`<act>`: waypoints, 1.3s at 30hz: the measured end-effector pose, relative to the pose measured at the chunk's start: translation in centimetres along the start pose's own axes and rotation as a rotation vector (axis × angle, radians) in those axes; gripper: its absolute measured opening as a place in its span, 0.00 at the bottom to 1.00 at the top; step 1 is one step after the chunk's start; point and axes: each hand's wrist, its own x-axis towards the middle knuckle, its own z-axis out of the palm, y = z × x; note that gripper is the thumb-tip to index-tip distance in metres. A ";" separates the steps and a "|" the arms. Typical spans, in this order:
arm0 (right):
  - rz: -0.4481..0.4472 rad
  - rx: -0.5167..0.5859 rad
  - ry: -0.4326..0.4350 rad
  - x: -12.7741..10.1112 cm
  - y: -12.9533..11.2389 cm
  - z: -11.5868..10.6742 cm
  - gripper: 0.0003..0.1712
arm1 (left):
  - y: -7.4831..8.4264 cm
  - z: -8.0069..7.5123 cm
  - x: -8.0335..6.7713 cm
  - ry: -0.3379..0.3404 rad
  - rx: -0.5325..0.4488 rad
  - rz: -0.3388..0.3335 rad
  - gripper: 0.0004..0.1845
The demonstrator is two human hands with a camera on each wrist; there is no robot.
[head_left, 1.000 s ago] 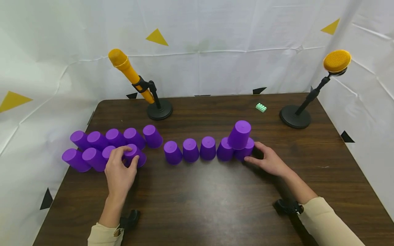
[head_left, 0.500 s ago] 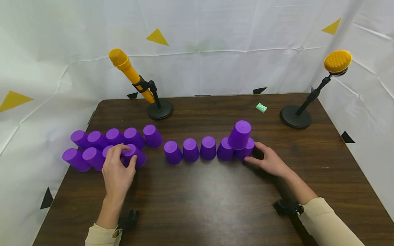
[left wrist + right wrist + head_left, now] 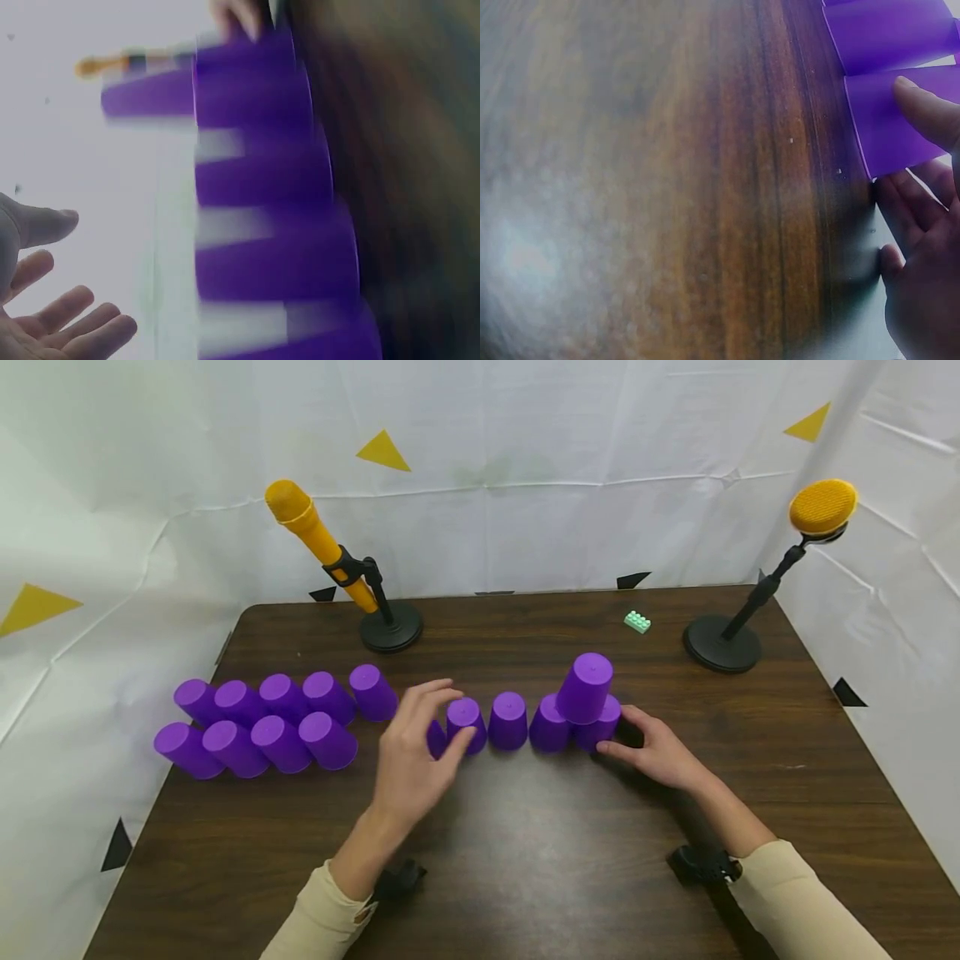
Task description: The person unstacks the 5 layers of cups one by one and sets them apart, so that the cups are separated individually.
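While the left hand point(image 3: 412, 760) is hovering with spread, relaxed fingers over an upturned purple plastic cup point(image 3: 465, 724) in the middle row on the dark wooden bench point(image 3: 525, 860), the right hand point(image 3: 656, 752) is lying with loose fingers against the end purple cup point(image 3: 600, 731) below a stacked one point(image 3: 585, 687).

Cream sleeves, black wrist-worn cameras
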 end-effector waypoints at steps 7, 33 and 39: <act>-0.004 0.002 0.009 0.0 0.1 0.1 0.38 | 3.7 6.9 1.3 -0.242 -0.110 0.063 0.32; -0.045 0.027 0.024 0.1 0.2 0.1 0.33 | 4.2 10.8 3.7 -0.147 -0.119 0.053 0.24; -0.043 0.013 0.030 0.2 0.2 0.2 0.34 | 3.1 5.8 2.9 -0.081 -0.130 0.030 0.23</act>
